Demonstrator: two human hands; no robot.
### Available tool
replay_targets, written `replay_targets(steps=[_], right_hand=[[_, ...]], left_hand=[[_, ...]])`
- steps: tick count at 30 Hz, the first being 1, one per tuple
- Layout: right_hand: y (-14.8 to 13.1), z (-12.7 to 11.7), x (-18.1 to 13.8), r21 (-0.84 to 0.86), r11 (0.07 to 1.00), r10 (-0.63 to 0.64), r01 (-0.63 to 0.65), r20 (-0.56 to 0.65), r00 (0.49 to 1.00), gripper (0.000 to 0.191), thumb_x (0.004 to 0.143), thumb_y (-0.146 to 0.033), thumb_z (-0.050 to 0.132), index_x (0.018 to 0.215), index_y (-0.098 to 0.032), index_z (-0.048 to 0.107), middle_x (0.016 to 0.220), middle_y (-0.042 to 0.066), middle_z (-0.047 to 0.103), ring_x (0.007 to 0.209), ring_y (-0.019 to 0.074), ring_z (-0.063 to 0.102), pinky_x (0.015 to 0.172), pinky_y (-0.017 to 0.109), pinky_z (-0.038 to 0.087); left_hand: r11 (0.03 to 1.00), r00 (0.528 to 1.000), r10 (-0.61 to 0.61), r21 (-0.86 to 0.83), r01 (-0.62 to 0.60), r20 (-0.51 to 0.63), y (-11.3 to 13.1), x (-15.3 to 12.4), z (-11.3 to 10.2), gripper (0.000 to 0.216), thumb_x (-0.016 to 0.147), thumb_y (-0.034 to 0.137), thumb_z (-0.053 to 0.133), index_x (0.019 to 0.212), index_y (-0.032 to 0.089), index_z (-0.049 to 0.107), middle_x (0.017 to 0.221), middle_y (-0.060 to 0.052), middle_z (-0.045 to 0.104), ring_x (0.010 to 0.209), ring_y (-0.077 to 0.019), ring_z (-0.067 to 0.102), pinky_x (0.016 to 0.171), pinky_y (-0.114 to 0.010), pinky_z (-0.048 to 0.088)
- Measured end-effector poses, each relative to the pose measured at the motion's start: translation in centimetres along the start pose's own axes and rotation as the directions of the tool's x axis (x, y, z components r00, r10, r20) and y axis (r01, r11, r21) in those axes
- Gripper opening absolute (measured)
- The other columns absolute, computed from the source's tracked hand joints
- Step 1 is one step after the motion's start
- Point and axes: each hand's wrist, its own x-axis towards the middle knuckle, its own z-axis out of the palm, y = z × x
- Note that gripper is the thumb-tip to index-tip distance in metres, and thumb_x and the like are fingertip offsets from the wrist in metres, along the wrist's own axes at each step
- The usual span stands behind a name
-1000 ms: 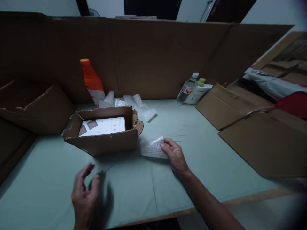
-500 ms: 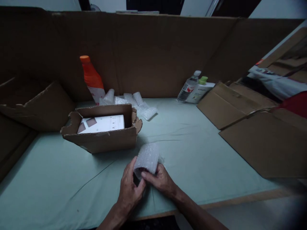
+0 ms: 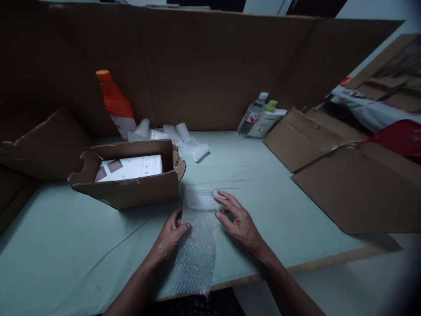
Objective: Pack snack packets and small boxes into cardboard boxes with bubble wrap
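Lower centre: long, clear plastic bubble-wrap strip (image 3: 197, 250), presumably light and limp, best held by its edges; left-hand grip (image 3: 171, 234) pinches one, right-hand grip (image 3: 237, 223) spread, contact unclear.

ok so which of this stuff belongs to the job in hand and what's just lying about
In the job:
bubble wrap sheet, in the left hand's grip
right hand, open beside it

Seemingly just lying about:
open cardboard box with a white box inside
other bubble wrap pieces, though similar material
orange bottle
clear bottle
green-capped bottle
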Motion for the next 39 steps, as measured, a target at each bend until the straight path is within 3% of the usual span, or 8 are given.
replay_targets(steps=[4, 9, 13, 17, 22, 28, 34, 39], right_hand=[[1.9, 0.1, -1.4, -0.035, 0.998, -0.044, 0.045, 0.023, 0.999, 0.03, 0.092, -0.028, 0.058, 0.119, -0.024, 0.07, 0.138, 0.012, 0.058, 0.125, 0.0261, 0.059, 0.097, 0.041, 0.055], [2.1, 1.9, -1.1, -0.195, 0.962, -0.175, 0.191, 0.097, 0.98, 0.033, 0.091, -0.023, 0.061, 0.123, -0.025, 0.068, 0.138, 0.011, 0.059, 0.127, 0.0272, 0.056, 0.104, 0.048, 0.049], [2.0, 3.4, 0.8, -0.433, 0.847, -0.225, 0.308, 0.233, 0.946, 0.028, 0.089, -0.017, 0.063, 0.116, -0.021, 0.07, 0.136, 0.014, 0.061, 0.126, 0.0309, 0.054, 0.101, 0.052, 0.048], [1.8, 2.5, 3.1, -0.481, 0.784, -0.271, 0.392, 0.302, 0.914, 0.016, 0.092, -0.013, 0.059, 0.101, -0.02, 0.071, 0.121, 0.01, 0.07, 0.113, 0.0262, 0.061, 0.094, 0.044, 0.048], [1.7, 0.7, 8.8, -0.535, 0.776, -0.262, 0.333, 0.207, 0.943, 0.013, 0.09, -0.014, 0.06, 0.095, -0.019, 0.072, 0.114, 0.01, 0.074, 0.107, 0.0258, 0.063, 0.091, 0.04, 0.045], [3.2, 2.3, 14.7, -0.549, 0.801, -0.235, 0.239, 0.078, 0.969, 0.015, 0.09, -0.014, 0.057, 0.096, -0.018, 0.071, 0.109, 0.011, 0.074, 0.103, 0.028, 0.063, 0.089, 0.041, 0.045], [4.8, 2.9, 15.3, -0.515, 0.837, -0.218, 0.187, 0.0, 0.976, 0.017, 0.088, -0.016, 0.06, 0.101, -0.016, 0.071, 0.111, 0.014, 0.073, 0.104, 0.0307, 0.063, 0.092, 0.046, 0.047], [3.5, 2.2, 12.5, -0.441, 0.858, -0.276, 0.262, 0.032, 0.961, 0.021, 0.091, -0.022, 0.06, 0.109, -0.02, 0.069, 0.12, 0.011, 0.071, 0.113, 0.0275, 0.063, 0.098, 0.045, 0.048]], left_hand=[[0.996, 0.997, -0.014, 0.082, 0.021, -0.081, -1.0, -1.3, -0.9, 0.092, 0.071, 0.044, 0.072, 0.148, 0.014, 0.031, 0.089, -0.003, 0.064, 0.078, -0.0173, 0.057, 0.071, -0.028, 0.044], [0.966, 0.999, 0.042, 0.256, -0.037, -0.016, -2.2, -3.6, -1.0, 0.061, 0.075, 0.04, 0.066, 0.131, 0.017, 0.055, 0.111, -0.009, 0.065, 0.098, -0.0217, 0.058, 0.084, -0.03, 0.042], [0.902, 1.0, 0.0, 0.431, 0.001, -0.003, -3.2, -4.4, -0.9, 0.038, 0.078, 0.038, 0.055, 0.106, 0.015, 0.066, 0.075, -0.001, 0.056, 0.065, -0.0147, 0.044, 0.06, -0.027, 0.033], [0.9, 0.999, -0.041, 0.433, 0.041, -0.009, -3.4, -4.9, -1.3, 0.03, 0.073, 0.033, 0.052, 0.094, 0.016, 0.064, 0.06, 0.006, 0.037, 0.055, -0.0115, 0.03, 0.052, -0.025, 0.021], [0.935, 0.992, -0.123, 0.332, 0.122, -0.019, -3.5, -4.9, -1.9, 0.031, 0.072, 0.035, 0.054, 0.097, 0.017, 0.061, 0.057, 0.008, 0.038, 0.05, -0.0099, 0.03, 0.048, -0.024, 0.022], [0.957, 0.996, -0.089, 0.276, 0.088, -0.01, -4.0, -4.6, -2.1, 0.032, 0.076, 0.037, 0.057, 0.101, 0.017, 0.061, 0.058, 0.008, 0.041, 0.049, -0.0095, 0.034, 0.049, -0.023, 0.026], [0.949, 0.996, -0.085, 0.304, 0.084, -0.01, -3.4, -4.6, -2.0, 0.035, 0.075, 0.039, 0.059, 0.101, 0.016, 0.061, 0.061, 0.007, 0.041, 0.052, -0.0092, 0.033, 0.05, -0.023, 0.024], [0.957, 0.997, -0.082, 0.279, 0.082, -0.011, -3.5, -4.4, -2.1, 0.044, 0.076, 0.045, 0.06, 0.109, 0.015, 0.059, 0.066, 0.006, 0.042, 0.054, -0.0095, 0.034, 0.051, -0.023, 0.024]])
